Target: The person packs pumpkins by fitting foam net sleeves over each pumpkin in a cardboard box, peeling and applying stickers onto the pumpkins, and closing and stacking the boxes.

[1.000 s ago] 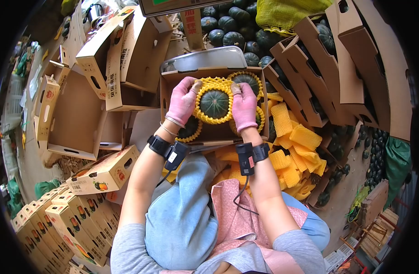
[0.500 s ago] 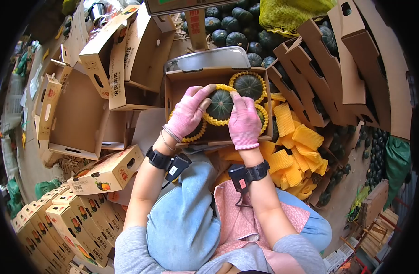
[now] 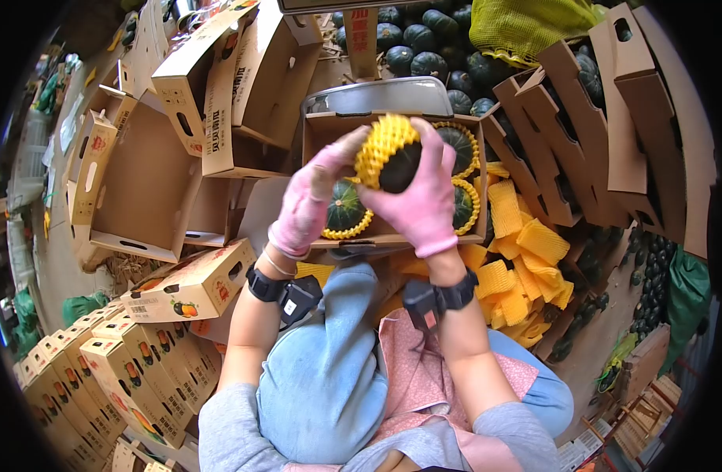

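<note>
A dark green pumpkin [image 3: 399, 167], partly wrapped in a yellow foam net [image 3: 383, 144], is held tilted above an open cardboard box [image 3: 320, 124]. My left hand [image 3: 312, 193], in a pink glove, presses on the netted left side with its fingers. My right hand [image 3: 425, 195], also gloved in pink, grips the pumpkin from the right, thumb below and fingers above. Inside the box lie three more netted pumpkins: one at the lower left [image 3: 345, 208], one at the upper right [image 3: 456, 148] and one at the lower right [image 3: 462, 207].
Empty cardboard boxes [image 3: 145, 173] lie at the left, above stacked printed cartons [image 3: 133, 370]. Yellow foam nets [image 3: 526, 252] are heaped right of the box. Upright cartons [image 3: 565, 110] stand at the right. Loose pumpkins [image 3: 424, 38] and a yellow-green mesh bag [image 3: 526, 27] lie behind.
The held pumpkin has been turned from face-up to tilted, its net now towards the left. My right hand has shifted round its right side. The whole view has slid slightly.
</note>
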Demonstrator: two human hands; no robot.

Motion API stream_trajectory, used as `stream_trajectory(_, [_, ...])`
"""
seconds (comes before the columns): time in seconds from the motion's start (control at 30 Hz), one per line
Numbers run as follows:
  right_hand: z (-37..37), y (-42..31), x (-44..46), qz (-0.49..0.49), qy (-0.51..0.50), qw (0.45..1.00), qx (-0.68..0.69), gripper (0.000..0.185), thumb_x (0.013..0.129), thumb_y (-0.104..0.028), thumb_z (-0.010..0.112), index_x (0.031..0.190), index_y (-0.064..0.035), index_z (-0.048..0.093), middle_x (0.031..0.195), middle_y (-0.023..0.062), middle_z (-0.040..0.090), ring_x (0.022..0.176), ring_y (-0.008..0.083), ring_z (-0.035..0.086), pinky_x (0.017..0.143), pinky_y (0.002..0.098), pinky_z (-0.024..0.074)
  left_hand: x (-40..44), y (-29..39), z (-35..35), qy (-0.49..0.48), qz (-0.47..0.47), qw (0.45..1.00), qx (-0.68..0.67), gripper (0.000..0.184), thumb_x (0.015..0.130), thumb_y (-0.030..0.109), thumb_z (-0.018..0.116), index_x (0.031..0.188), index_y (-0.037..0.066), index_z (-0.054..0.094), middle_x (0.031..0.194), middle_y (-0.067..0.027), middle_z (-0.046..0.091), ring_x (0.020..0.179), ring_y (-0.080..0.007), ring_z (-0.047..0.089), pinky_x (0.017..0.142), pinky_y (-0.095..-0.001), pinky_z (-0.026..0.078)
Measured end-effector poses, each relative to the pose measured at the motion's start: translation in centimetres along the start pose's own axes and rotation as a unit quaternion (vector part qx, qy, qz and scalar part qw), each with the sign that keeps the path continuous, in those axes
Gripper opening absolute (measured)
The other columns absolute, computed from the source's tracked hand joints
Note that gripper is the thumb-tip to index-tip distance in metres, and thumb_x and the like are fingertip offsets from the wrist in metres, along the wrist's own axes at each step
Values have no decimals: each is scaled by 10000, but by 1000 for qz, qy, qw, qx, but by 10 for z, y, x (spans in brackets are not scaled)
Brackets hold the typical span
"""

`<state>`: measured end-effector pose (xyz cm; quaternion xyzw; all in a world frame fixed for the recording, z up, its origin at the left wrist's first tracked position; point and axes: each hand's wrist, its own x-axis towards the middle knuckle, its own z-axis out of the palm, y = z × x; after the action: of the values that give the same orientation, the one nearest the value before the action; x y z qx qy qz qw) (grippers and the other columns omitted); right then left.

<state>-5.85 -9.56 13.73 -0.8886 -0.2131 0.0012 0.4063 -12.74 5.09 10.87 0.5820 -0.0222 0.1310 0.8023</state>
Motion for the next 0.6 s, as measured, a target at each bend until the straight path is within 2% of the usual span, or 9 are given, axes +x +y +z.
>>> stream_trajectory(0.03, [7,-5,10,-26,19,999,4,911,549,-251,838,1311,-144,351,1102,173,479,1032,373,531,870,426,489,-2,8,-2,35,3,998,-45,483,1010,290,384,1349,-54,401,1346,-148,484,1244,-215,446,1080,-326,284])
stream_trajectory(0.1, [38,-2,27,-55,98,994,5,876,499,-283,840,1242,-178,386,1075,209,444,928,402,549,761,453,515,-10,-9,-19,203,-15,959,197,497,926,170,527,1381,35,383,1324,-163,505,1216,-252,481,1034,-364,363])
stream_trajectory(0.17, [70,-1,38,-96,139,986,14,890,485,-300,846,1237,-190,383,1081,205,438,950,388,530,740,472,483,-24,-36,-36,244,-75,859,444,569,882,126,568,1409,95,358,1308,-193,513,1197,-319,507,1010,-388,396])
stream_trajectory(0.2, [83,-3,37,-94,135,986,-5,896,480,-311,853,1235,-217,380,1085,198,431,980,368,500,773,478,422,-35,-49,-41,224,-128,853,453,602,870,124,561,1427,120,331,1323,-213,494,1187,-376,508,992,-410,412])
stream_trajectory(0.23, [95,-2,35,-99,120,987,-36,880,486,-331,843,1228,-246,379,1077,183,420,993,354,476,806,476,364,-41,-68,-48,222,-115,857,451,556,893,121,525,1419,111,343,1292,-221,517,1151,-372,540,967,-411,430])
stream_trajectory(0.33, [111,15,13,-89,12,987,-130,745,528,-355,795,1165,-259,420,1058,157,399,964,347,481,843,465,337,-40,-74,-50,236,-116,876,403,489,913,96,477,1392,95,383,1209,-240,564,1106,-364,571,934,-396,450])
stream_trajectory(0.43, [106,12,10,-96,-3,987,-131,707,535,-341,788,1141,-254,434,1057,155,402,963,348,483,847,457,327,-42,-72,-45,254,-104,876,397,468,916,78,462,1380,94,404,1172,-240,585,1079,-359,587,922,-381,457])
stream_trajectory(0.5, [104,4,18,-47,-72,978,-190,684,553,-353,784,1147,-262,456,1061,154,429,982,334,497,849,458,328,-38,-71,-44,259,-103,874,397,469,913,71,462,1379,94,408,1171,-237,588,1075,-352,591,916,-373,460])
stream_trajectory(0.6, [102,-7,34,14,-185,954,-238,654,581,-389,780,1152,-266,485,1088,150,472,1003,322,515,858,454,341,-37,-74,-46,262,-87,892,358,460,920,42,452,1376,35,401,1260,-177,549,1144,-249,542,984,-330,407])
